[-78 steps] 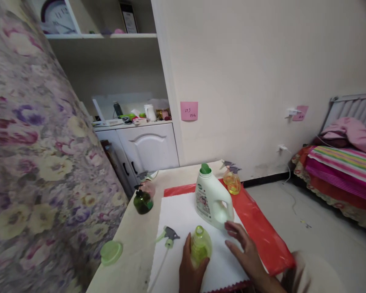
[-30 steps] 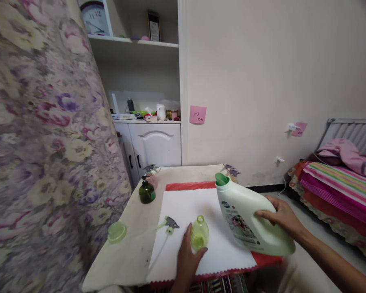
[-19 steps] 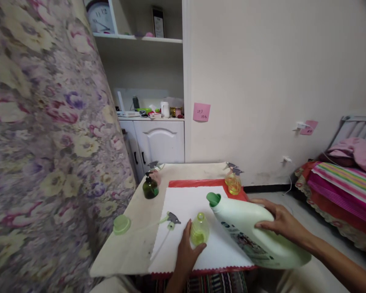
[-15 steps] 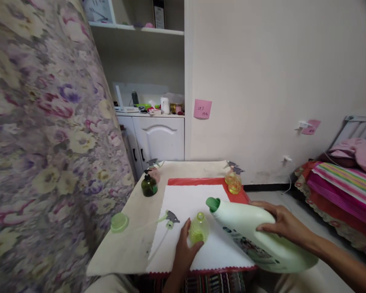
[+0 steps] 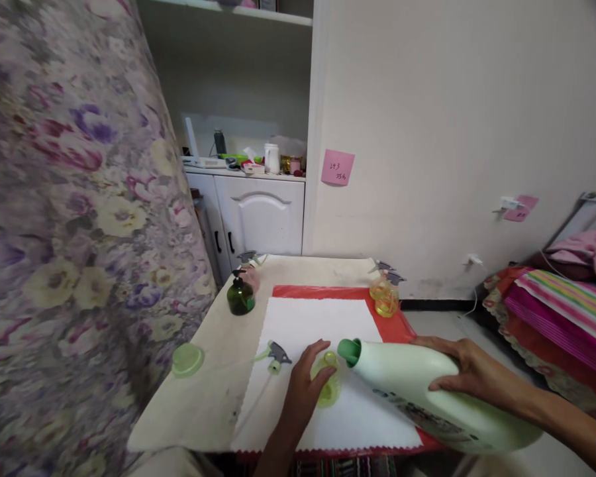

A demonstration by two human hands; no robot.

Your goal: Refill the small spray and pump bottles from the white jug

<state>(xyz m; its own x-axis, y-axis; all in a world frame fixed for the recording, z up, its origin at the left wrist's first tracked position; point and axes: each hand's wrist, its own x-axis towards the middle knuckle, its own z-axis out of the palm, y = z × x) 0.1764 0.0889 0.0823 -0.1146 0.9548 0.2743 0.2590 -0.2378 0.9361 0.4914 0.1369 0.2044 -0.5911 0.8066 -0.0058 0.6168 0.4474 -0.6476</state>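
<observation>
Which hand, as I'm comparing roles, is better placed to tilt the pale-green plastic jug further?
Likely the right hand: it already holds the tilted jug, while the left hand is at the small translucent yellow-green bottle.

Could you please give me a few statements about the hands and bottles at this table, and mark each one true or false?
1. The right hand holds the pale green jug. True.
2. The jug is upright. False: it is tilted, with its green spout towards the small yellow bottle.
3. The grey spray head is fitted on the small yellow bottle. False: it lies apart from the bottle, to its left.
4. The left hand is at the small yellow bottle. True.
5. The dark green pump bottle stands on the left side of the table. True.
6. The pink note above the table is blank. False: it has handwriting on it.
</observation>
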